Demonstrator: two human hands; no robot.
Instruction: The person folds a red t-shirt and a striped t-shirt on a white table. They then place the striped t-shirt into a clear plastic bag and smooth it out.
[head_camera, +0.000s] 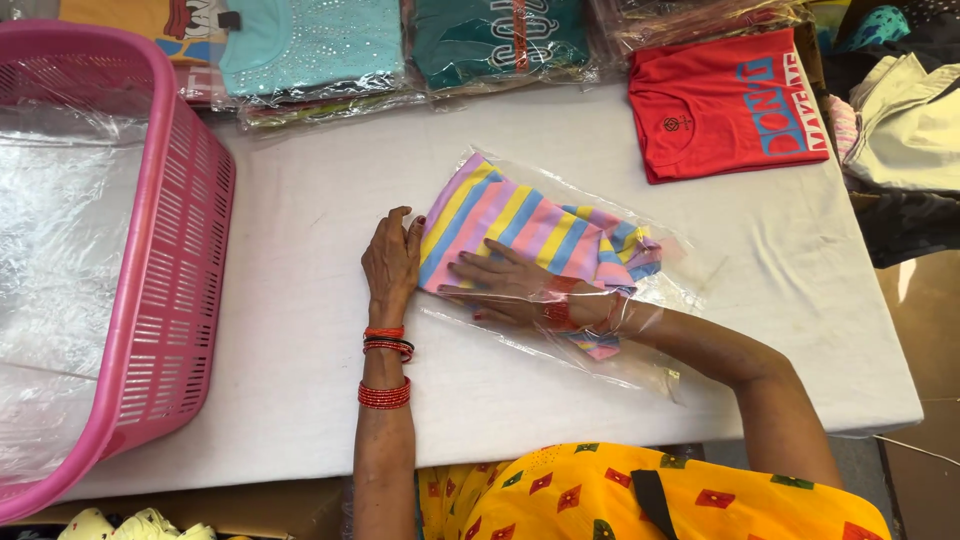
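Right hand (500, 280) flat inside clear plastic bag (655, 375), pressing striped folded shirt (520, 225); left hand (392, 258) flat at bag edge. Pink slotted basket (175, 250) w/ crinkly plastic on white desk (300, 330).

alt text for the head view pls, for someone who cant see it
A person's right hand is inside a clear plastic bag, pressing flat on a folded striped garment, while the left hand rests against the bag's closed end on a white table. A pink plastic basket sits at left; a red t-shirt and bagged shirts lie along the far edge.
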